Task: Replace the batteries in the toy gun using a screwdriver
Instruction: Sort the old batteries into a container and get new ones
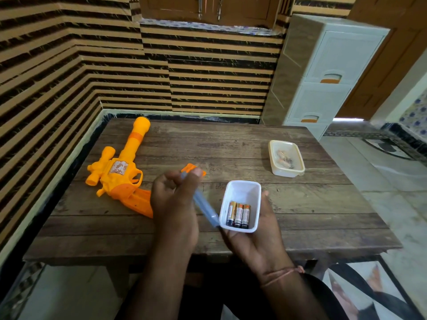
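Gun (120, 174) grip's partly hidden behind left hand (174, 199), which pinches a blurry screwdriver (203, 204) and an orange piece. Right hand (258, 236) cups the tub (242, 192) beside it: three batteries (238, 214) inside.

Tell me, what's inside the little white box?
Three batteries stand side by side in the white box, held by the right hand. Anything beneath the batteries is hidden.
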Tool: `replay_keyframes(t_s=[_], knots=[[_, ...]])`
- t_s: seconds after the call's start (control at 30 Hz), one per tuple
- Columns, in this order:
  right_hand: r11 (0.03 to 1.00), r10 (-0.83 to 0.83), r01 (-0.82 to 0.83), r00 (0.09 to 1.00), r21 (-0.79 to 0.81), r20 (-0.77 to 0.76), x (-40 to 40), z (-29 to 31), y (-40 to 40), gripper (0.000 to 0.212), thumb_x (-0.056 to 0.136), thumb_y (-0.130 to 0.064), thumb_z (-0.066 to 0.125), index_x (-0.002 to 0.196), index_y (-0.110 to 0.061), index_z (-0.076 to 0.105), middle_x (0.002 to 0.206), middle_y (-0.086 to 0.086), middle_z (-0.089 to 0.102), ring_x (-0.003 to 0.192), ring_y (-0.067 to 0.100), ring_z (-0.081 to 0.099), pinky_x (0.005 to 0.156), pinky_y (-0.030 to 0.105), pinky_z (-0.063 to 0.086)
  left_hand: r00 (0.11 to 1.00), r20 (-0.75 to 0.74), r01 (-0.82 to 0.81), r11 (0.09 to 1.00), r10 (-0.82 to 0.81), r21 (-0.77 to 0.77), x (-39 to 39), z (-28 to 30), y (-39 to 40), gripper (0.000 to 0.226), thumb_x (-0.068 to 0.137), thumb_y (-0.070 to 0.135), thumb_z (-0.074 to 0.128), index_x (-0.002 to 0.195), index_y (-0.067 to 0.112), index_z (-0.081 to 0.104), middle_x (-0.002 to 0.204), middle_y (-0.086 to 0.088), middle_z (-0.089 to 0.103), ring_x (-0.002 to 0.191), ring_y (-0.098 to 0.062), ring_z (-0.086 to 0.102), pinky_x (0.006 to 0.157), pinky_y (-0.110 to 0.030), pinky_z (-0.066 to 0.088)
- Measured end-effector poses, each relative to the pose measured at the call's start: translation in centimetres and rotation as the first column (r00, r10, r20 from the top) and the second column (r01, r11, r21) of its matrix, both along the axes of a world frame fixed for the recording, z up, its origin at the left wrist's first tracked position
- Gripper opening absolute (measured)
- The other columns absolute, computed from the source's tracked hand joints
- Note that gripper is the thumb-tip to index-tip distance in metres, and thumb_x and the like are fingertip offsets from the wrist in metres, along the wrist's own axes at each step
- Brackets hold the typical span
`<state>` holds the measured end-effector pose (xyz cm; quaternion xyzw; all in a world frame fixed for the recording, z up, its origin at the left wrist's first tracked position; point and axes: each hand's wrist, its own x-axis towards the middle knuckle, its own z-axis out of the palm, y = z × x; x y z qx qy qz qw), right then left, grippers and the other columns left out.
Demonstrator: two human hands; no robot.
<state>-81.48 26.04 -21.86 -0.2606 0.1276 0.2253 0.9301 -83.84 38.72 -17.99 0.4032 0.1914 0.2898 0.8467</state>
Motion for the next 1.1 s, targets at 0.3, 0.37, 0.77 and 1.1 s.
replay_keyframes(t_s=[0.3, 0.37, 0.77, 1.1], knots=[[0.934, 0.206, -0.164, 0.973, -0.318, 0.105, -0.9, 3.5, -0.3, 0.042, 0.091, -0.032, 0.056, 0.120, -0.002, 0.061, 0.098, 0.018, 0.067, 0.081, 0.026, 0.067, 0.068, 0.033, 0.058, 0.914, -0.104, 0.305, 0.834, -0.392, -0.461, -0.8, -2.3, 0.1, 0.026, 0.081, 0.033, 0.054, 0.075, 0.008, 0.058, 0.067, -0.009, 0.062, 0.063, -0.023, 0.063, 0.070, -0.033, 0.048], [0.841, 0.233, -0.112, 0.958, -0.530, 0.166, -1.2, 3.9, 0.0, 0.032, 0.093, -0.029, 0.056, 0.108, -0.003, 0.067, 0.092, 0.021, 0.069, 0.077, 0.030, 0.066, 0.069, 0.039, 0.056, 0.897, -0.125, 0.331, 0.831, -0.424, -0.447, -0.9, -2.2, -0.3, 0.044, 0.094, 0.034, 0.045, 0.064, 0.008, 0.064, 0.057, -0.008, 0.062, 0.051, -0.021, 0.063, 0.063, -0.030, 0.046], [0.479, 0.099, 0.225, 0.947, -0.849, 0.307, -1.7, 4.4, 2.5, 0.018, 0.088, -0.010, 0.054, 0.103, -0.019, 0.058, 0.091, 0.011, 0.068, 0.079, 0.025, 0.066, 0.072, 0.041, 0.057, 0.793, -0.067, 0.529, 0.740, -0.605, -0.415, -0.7, -3.2, -0.4, 0.052, 0.094, 0.047, 0.048, 0.084, 0.006, 0.080, 0.090, -0.020, 0.073, 0.079, -0.031, 0.072, 0.078, -0.040, 0.054], [0.509, 0.045, 0.185, 0.969, -0.840, 0.241, -1.8, 5.1, 3.6, 0.028, 0.100, -0.015, 0.043, 0.088, -0.007, 0.067, 0.082, 0.011, 0.070, 0.073, 0.024, 0.064, 0.070, 0.033, 0.051, 0.814, -0.065, 0.515, 0.769, -0.577, -0.379, -0.3, -3.5, -0.8, 0.050, 0.097, 0.048, 0.047, 0.103, 0.009, 0.078, 0.104, -0.017, 0.073, 0.088, -0.027, 0.071, 0.083, -0.039, 0.055]])
